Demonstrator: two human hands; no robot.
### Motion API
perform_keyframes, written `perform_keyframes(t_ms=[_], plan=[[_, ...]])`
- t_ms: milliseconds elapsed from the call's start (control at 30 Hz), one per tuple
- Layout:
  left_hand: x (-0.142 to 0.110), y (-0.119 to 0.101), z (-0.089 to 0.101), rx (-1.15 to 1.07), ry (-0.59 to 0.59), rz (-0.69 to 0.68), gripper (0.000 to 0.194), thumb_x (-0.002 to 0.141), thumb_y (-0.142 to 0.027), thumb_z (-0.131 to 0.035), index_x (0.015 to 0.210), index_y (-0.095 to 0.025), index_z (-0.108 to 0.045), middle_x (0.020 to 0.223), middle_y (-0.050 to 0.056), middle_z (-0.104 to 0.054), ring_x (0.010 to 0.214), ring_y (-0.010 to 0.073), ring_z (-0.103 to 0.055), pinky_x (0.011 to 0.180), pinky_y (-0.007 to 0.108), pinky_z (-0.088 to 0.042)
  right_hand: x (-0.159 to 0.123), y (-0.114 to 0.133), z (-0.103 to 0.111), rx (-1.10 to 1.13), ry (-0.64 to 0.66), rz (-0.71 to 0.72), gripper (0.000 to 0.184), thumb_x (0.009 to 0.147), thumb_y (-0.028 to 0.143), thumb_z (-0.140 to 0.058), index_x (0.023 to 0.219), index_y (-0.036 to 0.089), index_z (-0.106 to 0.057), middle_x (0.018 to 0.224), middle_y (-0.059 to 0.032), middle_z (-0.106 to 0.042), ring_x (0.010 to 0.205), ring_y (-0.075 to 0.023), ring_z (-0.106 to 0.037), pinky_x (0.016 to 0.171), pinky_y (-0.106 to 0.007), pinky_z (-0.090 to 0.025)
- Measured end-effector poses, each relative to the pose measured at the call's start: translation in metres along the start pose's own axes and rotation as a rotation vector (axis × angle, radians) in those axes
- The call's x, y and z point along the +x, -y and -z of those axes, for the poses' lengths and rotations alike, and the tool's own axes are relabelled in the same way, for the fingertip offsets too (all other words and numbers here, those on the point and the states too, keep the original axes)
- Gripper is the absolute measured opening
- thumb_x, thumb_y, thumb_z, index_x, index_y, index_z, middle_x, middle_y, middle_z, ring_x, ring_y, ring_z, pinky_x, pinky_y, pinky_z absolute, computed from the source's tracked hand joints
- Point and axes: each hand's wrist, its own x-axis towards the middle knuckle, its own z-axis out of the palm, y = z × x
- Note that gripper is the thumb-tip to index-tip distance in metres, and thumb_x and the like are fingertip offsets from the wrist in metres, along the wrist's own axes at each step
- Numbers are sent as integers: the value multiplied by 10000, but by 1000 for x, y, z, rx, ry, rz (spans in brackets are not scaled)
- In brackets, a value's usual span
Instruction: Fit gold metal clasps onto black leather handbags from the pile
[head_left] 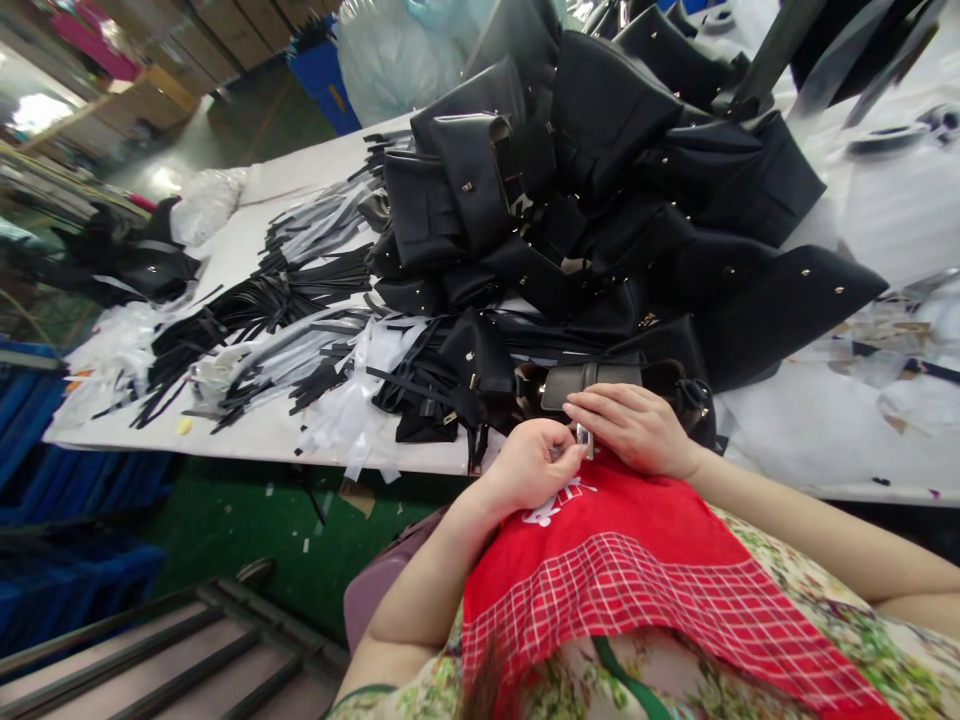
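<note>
A black handbag (564, 380) lies at the table's near edge, against the red apron. My left hand (534, 463) is closed, with thumb and forefinger pinched on a small shiny metal clasp (585, 441) at the bag's near side. From the right, my right hand (634, 428) grips the bag's near edge, its fingers lying together over the top beside the clasp. The right thumb is hidden. Both hands nearly meet at the clasp, which they partly cover.
Many black bags (615, 120) are heaped behind my hands. Black straps (277, 290) and white strips (364, 375) spread over the white table (262, 445) to the left. A clear plastic sack (397, 65) stands behind. Blue crates (67, 590) and a metal rack (225, 640) are at lower left.
</note>
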Motion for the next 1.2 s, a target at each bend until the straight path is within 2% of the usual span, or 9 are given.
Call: perform_keyframes(t_ms=[67,200,333,467,600,700,833,967,1200], plan=[[0,3,-3,45,-31,1,277,790,-210,-560,522,-162,-510,540,-33,-478,517,81,-409,506,229,-318,1,-1,-2,19,25,-10,334,938,202,-509,1237,275,-639,1242,-32,-660,1133,-224,-580,960,-367,-471],[2,11,-9,182,-34,-10,277,741,-178,-569,487,-172,-458,512,-37,-442,495,79,-393,495,242,-293,7,-6,-7,-7,91,-107,406,860,186,-593,1264,212,-614,1322,-85,-597,1239,-275,-506,1045,-432,-421],[5,18,-16,399,-83,-21,280,789,-205,-555,518,-181,-488,558,-6,-505,528,106,-444,534,269,-323,13,-10,-11,-32,188,-46,365,885,147,-551,1232,233,-623,1285,-72,-605,1226,-245,-515,1099,-438,-358],[-1,19,-16,721,-192,-173,250,880,-169,-464,663,-175,-588,671,50,-575,637,157,-524,590,304,-341,15,-9,-13,-47,173,-71,308,912,137,-505,1178,206,-644,1121,-71,-659,1092,-210,-578,1096,-412,-353],[-14,19,-10,833,-277,-380,288,930,-196,-433,699,-195,-606,621,37,-534,626,164,-506,561,323,-291,15,-6,-15,-53,136,-98,303,917,152,-491,1181,175,-640,1072,-89,-660,1077,-225,-576,1056,-409,-380],[-18,18,-6,732,-413,-401,323,930,-204,-450,625,-199,-555,584,24,-501,599,155,-478,572,319,-297,14,-5,-17,-49,124,-89,310,918,150,-495,1196,157,-632,1089,-100,-654,1095,-234,-566,1044,-411,-388],[-15,18,-5,408,-514,-230,352,929,-231,-473,578,-199,-477,566,3,-474,570,133,-458,577,292,-327,12,-6,-19,-42,82,-87,310,912,135,-507,1194,131,-634,1099,-117,-648,1095,-238,-566,1030,-413,-407],[-17,21,-8,199,-524,-175,328,921,-260,-512,602,-189,-483,564,-16,-459,557,117,-454,572,276,-342,10,-6,-19,-46,46,-79,306,912,127,-510,1191,125,-635,1097,-118,-646,1091,-235,-568,1023,-405,-417],[-24,22,-9,52,-415,-126,307,915,-289,-520,631,-174,-542,597,2,-518,583,119,-474,591,277,-360,10,-8,-17,-24,22,-36,295,901,212,-577,1183,172,-655,1145,-113,-650,1122,-252,-568,1029,-428,-423]])
